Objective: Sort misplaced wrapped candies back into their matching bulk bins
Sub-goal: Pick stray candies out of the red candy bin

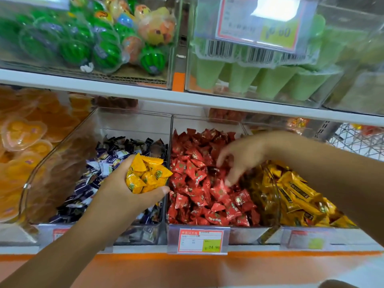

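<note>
Three clear bulk bins stand side by side on the lower shelf. The left bin (133, 121) holds purple and white wrapped candies (91, 179). Red wrapped candies (199, 183) fill the middle bin (205, 121). Yellow-gold wrapped candies (299, 196) lie in the right bin (274, 192). My left hand (124, 192) hovers over the left bin near the divider, shut on a handful of yellow wrapped candies (145, 175). My right hand (241, 156) reaches down over the red candies with fingers spread, its fingertips touching the pile and blurred by motion.
Orange jelly cups (22, 142) fill the bin at far left. The upper shelf carries watermelon-shaped sweets (83, 44) and green cone-shaped items (270, 80) in clear boxes. Price tags (199, 240) hang on the bin fronts. An orange ledge (187, 267) runs below.
</note>
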A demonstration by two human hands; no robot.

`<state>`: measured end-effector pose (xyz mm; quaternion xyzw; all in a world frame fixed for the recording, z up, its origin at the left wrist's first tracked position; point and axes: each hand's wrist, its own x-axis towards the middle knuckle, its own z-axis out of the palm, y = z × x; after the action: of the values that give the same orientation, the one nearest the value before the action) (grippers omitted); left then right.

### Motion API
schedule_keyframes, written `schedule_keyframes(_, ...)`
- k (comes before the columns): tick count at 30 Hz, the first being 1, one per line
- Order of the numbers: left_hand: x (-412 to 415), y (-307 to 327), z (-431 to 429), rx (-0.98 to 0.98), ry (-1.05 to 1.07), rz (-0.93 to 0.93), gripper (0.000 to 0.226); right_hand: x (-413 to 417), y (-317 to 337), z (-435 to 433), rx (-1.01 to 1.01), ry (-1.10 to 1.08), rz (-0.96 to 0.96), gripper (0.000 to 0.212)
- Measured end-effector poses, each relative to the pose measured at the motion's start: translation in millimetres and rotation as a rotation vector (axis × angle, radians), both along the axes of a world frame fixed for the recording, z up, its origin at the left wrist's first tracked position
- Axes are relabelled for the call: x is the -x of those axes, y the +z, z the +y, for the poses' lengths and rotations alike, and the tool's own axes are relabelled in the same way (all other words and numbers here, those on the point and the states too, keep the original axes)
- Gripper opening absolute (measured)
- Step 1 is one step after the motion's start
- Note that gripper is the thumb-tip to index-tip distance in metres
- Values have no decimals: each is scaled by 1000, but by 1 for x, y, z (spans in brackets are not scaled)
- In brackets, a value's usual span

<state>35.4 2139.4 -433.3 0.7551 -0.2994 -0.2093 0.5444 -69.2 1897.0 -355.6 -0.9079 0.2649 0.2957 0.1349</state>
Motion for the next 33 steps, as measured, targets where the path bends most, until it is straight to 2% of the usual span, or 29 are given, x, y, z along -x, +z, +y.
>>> schedule_keyframes(1, 0, 0, 0, -5, -1, 1, 67, 2, -9, 3, 43, 34, 118, 87)
schedule_keyframes(3, -1, -1, 1, -14, -2, 0, 74, 3, -31, 15, 53, 41, 232, 111)
schedule_keyframes(5, -1, -1, 1, -11, 1, 0, 71, -3, -55, 25, 102, 65, 266, 118)
schedule_keyframes(8, 1, -1, 0, -13, 4, -9, 59, -13, -75, 30, 170, 97, 213, 104)
schedule_keyframes(11, -1, -2, 2, -32, 8, -21, 69, -15, -88, 33, 226, 150, 217, 85)
schedule_keyframes(14, 0, 0, 2, -48, 17, -28, 85, -9, -96, 29, 215, 128, 131, 83)
schedule_keyframes(15, 1, 1, 2, -46, 25, -30, 82, -8, -97, 26, 208, 129, 85, 83)
schedule_keyframes(18, 4, 3, 2, -50, 25, -65, 49, -3, -96, 23, 166, 83, -41, 85)
schedule_keyframes(20, 3, 2, 2, -41, 14, -65, 44, -2, -93, 20, 112, -38, -123, 72)
schedule_keyframes(24, 1, 2, 2, -40, 7, -44, 77, 3, -74, 18, 134, -127, -261, 43)
schedule_keyframes(26, 1, 2, 1, -44, 12, -48, 78, 5, -57, 12, 81, -216, -380, 27)
schedule_keyframes(29, 3, 4, 0, -32, 27, -52, 72, 3, -32, 5, 90, -287, -463, 33)
schedule_keyframes(31, 4, 5, 1, -41, 30, -53, 86, 0, -20, 5, 65, -305, -443, 43)
schedule_keyframes(33, 5, 6, 3, -44, 28, -49, 85, -3, -11, 13, -35, -317, -452, 49)
